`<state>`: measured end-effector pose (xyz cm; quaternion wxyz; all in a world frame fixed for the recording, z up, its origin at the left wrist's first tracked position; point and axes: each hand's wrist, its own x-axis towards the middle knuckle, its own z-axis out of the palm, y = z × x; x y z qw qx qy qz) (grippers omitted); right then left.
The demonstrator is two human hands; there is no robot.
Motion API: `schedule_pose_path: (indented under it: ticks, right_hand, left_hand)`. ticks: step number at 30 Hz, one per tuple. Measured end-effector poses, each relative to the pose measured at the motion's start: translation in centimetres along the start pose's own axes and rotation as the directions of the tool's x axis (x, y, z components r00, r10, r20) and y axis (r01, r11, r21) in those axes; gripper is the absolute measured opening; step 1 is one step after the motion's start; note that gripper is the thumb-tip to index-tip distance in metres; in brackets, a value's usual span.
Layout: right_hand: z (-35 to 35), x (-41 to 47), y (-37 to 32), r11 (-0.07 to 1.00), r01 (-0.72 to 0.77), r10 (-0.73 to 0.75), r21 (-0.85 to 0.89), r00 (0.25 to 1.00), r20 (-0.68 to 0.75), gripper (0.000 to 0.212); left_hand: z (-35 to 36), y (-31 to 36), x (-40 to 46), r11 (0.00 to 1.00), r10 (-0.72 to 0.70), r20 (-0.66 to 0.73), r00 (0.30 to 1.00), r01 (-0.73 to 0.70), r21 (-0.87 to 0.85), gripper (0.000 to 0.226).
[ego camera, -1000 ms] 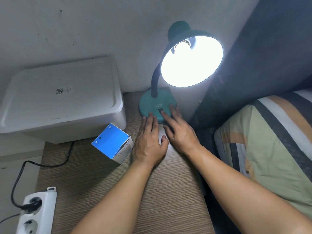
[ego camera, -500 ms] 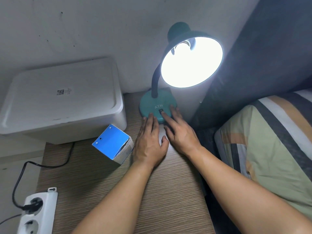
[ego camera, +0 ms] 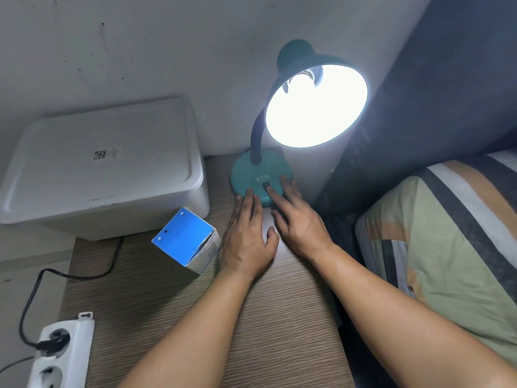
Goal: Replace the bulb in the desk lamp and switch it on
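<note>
Final step: lamp [ego camera: 316,105] lit, task judged complete.
Right hand [ego camera: 300,219] finger on switch [ego camera: 266,185]; left hand [ego camera: 247,236] flat, grasping nothing. Next: lift off.

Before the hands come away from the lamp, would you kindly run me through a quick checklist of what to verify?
1. Bulb lit inside the shade: ok.
2. Right hand fingertip on the base switch: ok.
3. Left hand resting flat, fingertips on the teal lamp base: ok.
4. Plug seated in the power strip: ok.
5. Old bulb stowed in the blue bulb box: cannot tell.
6. Bulb screwed fully home: cannot tell.
</note>
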<state>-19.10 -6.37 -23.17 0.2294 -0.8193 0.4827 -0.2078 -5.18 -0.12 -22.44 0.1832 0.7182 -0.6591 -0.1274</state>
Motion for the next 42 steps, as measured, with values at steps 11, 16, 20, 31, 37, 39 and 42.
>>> schedule_pose_path:
  ticks: [11,16,20,31,37,39,42]
  right_hand:
    - [-1.1,0.7,0.0,0.997,-0.022,0.027,-0.072,0.997,0.071,0.062]
    - [-2.1,1.6,-0.3,0.986,-0.014,0.030,-0.167,0.995,0.099,0.060]
    - [-2.4,1.8,-1.0,0.984,-0.010,0.027,-0.177,0.995,0.094,0.063]
    - [-3.2,2.6,-2.0,0.990,-0.090,0.105,-0.111,0.986,0.133,0.076]
    - [-4.2,1.8,-3.3,0.983,-0.163,0.176,-0.079,0.960,0.216,0.071]
    - [-4.6,1.2,-3.8,0.981,-0.190,0.192,-0.032,0.960,0.205,0.069]
    - [-5.2,-0.8,-4.6,0.980,-0.197,0.199,-0.028,0.968,0.152,0.063]
  left_hand:
    - [-0.1,0.1,-0.1,1.000,-0.001,0.004,1.000,0.001,-0.005,0.079]
    - [-0.1,0.1,0.0,1.000,-0.005,-0.001,1.000,0.005,-0.015,0.076]
    - [-0.1,0.2,-0.1,1.000,-0.016,-0.008,1.000,0.016,-0.023,0.072]
    - [0.2,-0.3,-0.3,0.999,0.020,-0.026,0.999,-0.021,-0.037,0.078]
    - [-0.4,0.1,-0.1,0.999,0.001,0.073,0.997,0.003,-0.047,0.080]
    - [-1.2,0.4,0.0,0.991,-0.014,0.079,0.997,0.025,-0.133,0.077]
    - [-2.7,1.3,-1.2,0.965,-0.050,0.038,0.998,0.058,-0.257,0.066]
